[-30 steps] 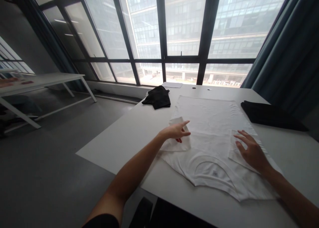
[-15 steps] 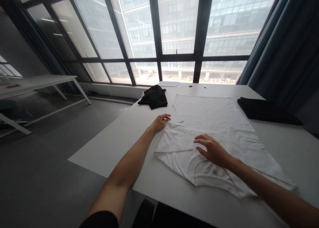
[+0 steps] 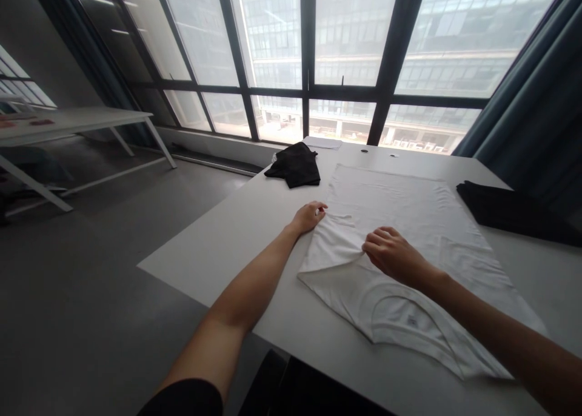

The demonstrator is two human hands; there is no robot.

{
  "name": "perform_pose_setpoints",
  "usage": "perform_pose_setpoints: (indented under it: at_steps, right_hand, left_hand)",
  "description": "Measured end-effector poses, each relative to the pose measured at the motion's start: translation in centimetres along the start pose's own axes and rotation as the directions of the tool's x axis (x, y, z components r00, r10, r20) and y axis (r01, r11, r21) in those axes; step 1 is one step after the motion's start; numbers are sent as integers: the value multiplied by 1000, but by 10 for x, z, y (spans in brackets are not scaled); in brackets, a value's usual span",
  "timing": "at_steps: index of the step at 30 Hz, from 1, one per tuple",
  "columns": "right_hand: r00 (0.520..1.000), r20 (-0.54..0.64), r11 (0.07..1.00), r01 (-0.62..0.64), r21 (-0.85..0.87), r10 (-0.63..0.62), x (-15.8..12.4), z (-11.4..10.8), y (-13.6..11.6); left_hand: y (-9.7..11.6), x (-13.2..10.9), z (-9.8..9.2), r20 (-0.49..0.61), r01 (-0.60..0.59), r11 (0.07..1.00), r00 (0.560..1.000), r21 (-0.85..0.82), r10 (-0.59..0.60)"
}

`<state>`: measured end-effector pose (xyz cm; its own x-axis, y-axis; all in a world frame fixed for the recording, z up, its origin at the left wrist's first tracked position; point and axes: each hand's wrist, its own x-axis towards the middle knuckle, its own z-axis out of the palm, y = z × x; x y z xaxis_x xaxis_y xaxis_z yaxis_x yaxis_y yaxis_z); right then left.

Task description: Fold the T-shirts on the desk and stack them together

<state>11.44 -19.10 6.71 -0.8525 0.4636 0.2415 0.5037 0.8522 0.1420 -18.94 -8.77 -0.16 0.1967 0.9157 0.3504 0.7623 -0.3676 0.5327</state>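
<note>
Your right hand has crossed to pinch the sleeve fold of the white T-shirt, flat on the bench. Your left hand curls at its edge, grip unclear. An uneven pull may skew the fold.

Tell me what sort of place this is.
Probably an office-like workroom in a city block: tall windows facing office buildings, plain white tables, and a white T-shirt laid out, touched by the left hand and right hand.

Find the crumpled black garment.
In the head view, the crumpled black garment lies at the table's far left edge, beyond the left hand and left of the white shirt.
</note>
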Motion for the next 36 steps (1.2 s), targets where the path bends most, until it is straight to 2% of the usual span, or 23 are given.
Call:
perform_pose_setpoints:
  at_steps: [3, 5, 7, 9, 11, 14, 18, 23, 27, 31, 36]
  right_hand:
    - [996, 84, 990, -18, 139, 7, -4, 5, 7]
    - [994, 102, 962, -74, 261, 49, -1, 13, 15]
    - [984, 48, 923, -180, 339, 174, 11, 23, 26]
    - [952, -15, 880, -276, 388, 306, 31, 33, 38]
    - [922, -28, 842, -339, 420, 386, 58, 44, 48]
    - [893, 40, 794, -418, 441, 448, 101, 59, 55]
    - [874, 151, 753, -477, 453, 463, 148, 75, 52]
    - [848, 253, 724, -530, 442, 466, 185, 81, 45]
    - [820, 302, 708, -572, 413, 486, 201, 82, 46]
    - [810, 270, 708, -586, 394, 520, 203, 89, 46]
    - [836, 173, 748, -545, 380, 521, 194, 102, 38]
  left_hand:
    - [3, 0, -1, -22, 10, 1000, 1000, -5, -10]
    - [10, -1, -7, -69, 18, 1000, 997, -9, -19]
    - [23, -7, -16, -123, -7, 1000, 992, 10, 8]
    - [41, -20, -24, -124, -66, 997, 990, 49, 72]
    - [60, -41, -28, -57, -141, 987, 988, 84, 146]
    - [83, -81, -22, 134, -281, 954, 955, 108, 266]
    - [92, -117, -8, 344, -353, 927, 893, 130, 291]
    - [87, -120, -2, 431, -344, 924, 868, 167, 245]
    - [88, -119, -5, 449, -352, 924, 857, 150, 253]
    - [92, -122, -8, 464, -389, 914, 834, 110, 299]
    - [97, -125, -11, 465, -384, 921, 827, 60, 314]
